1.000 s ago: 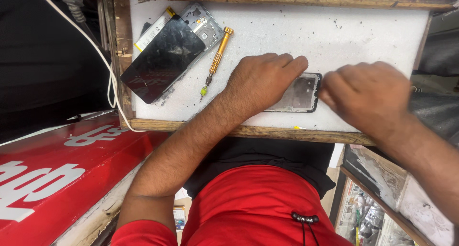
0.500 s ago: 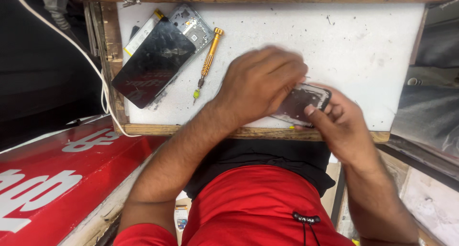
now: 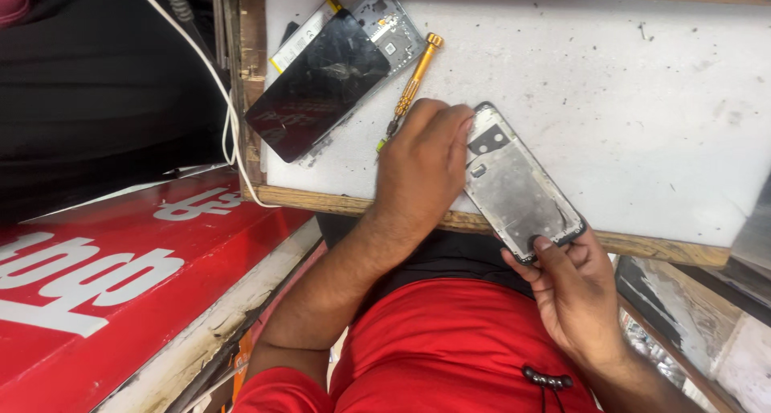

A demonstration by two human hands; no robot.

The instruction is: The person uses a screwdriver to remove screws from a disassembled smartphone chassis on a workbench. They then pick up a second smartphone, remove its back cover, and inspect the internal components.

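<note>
My left hand [image 3: 424, 160] has slid off the phone frame [image 3: 518, 187] to its side; my right hand [image 3: 574, 288] dropped to its lower end, past the table's near edge.

Black phone screen [image 3: 317, 92], metal phone frame [image 3: 391, 28], yellow screwdriver [image 3: 414, 82], white cable [image 3: 215, 92], red sign [image 3: 120, 260].

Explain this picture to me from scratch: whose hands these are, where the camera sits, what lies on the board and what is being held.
The camera sits on a person's head and looks down, so both hands are that person's own. The right hand grips the lower end of an opened phone frame; the left hand presses on its upper edge. They work over a white board with a wooden rim. On it lie a dark phone screen, a grey phone part partly under it, and a yellow-handled screwdriver. A white cable runs past the board.
</note>
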